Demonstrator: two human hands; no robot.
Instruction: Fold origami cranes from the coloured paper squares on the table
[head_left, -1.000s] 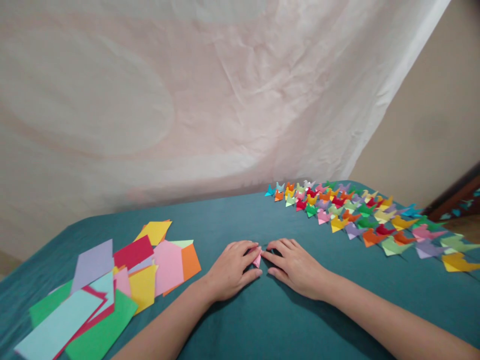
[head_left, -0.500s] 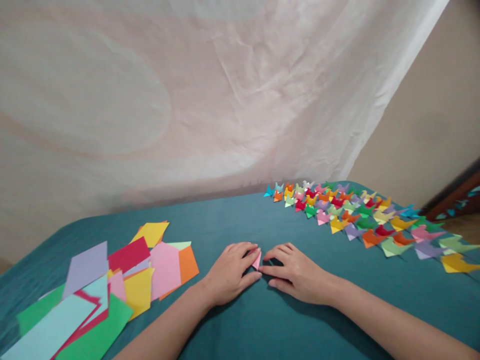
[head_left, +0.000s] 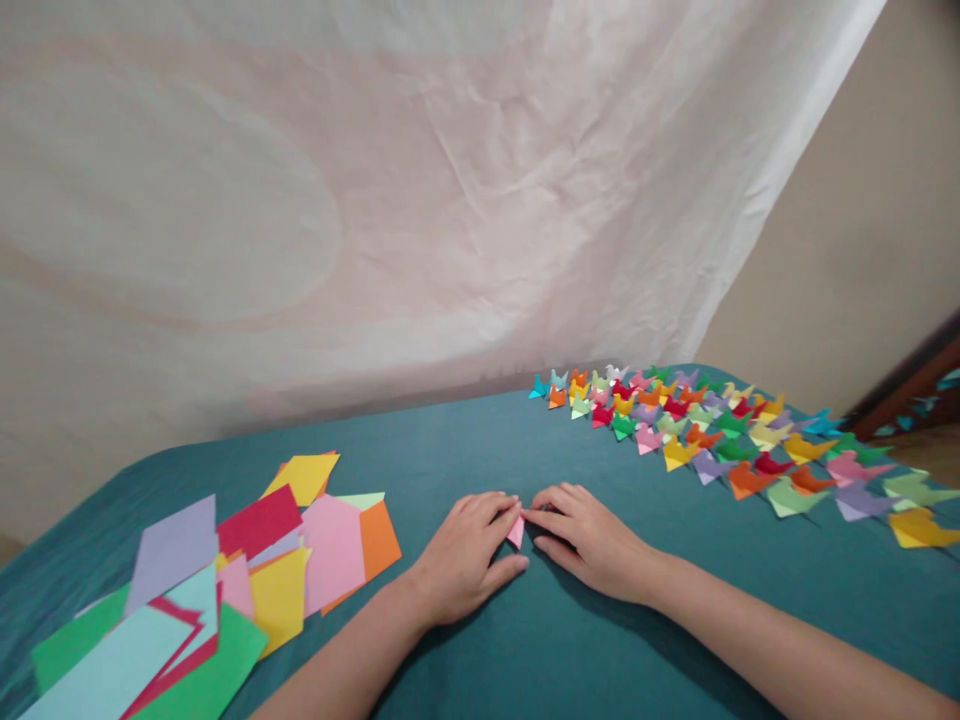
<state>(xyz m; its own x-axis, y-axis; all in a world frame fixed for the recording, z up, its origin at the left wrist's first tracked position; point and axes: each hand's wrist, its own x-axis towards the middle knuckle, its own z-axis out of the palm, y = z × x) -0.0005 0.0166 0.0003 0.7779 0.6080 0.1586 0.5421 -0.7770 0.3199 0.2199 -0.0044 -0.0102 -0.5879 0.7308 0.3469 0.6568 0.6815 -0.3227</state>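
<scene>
Fingers of the left hand [head_left: 465, 560] and the right hand [head_left: 589, 545] are parted from their thumbs, with tips meeting low over the dark teal cloth-covered desk [head_left: 450, 665]. Farthest left lies a loose heap of flat paper sheets [head_left: 238, 588]: a long pale blue sheet [head_left: 109, 665], a lavender sheet [head_left: 176, 550] above it, a green sheet [head_left: 221, 660] partly underneath, then a crimson sheet [head_left: 259, 522], and a pink sheet [head_left: 334, 550] with an orange sheet [head_left: 380, 540] at its right. Fanned askew like this, each colour probably has an edge easy to pick up.

Next comes the left hand, palm down, its bent fingertips on a small folded piece of pink paper [head_left: 516, 533] lying on the desk between the hands; most likely this stops it sliding or springing open. Only a pointed corner shows, so its full shape is hidden. To its right, the right hand's index fingertip meets the paper's edge, apparently steadying it; how firmly, I cannot tell. Farther right, small folded-paper birds [head_left: 680, 454] in many bright colours stand in slanting rows, probably set there out of the arms' way.
</scene>
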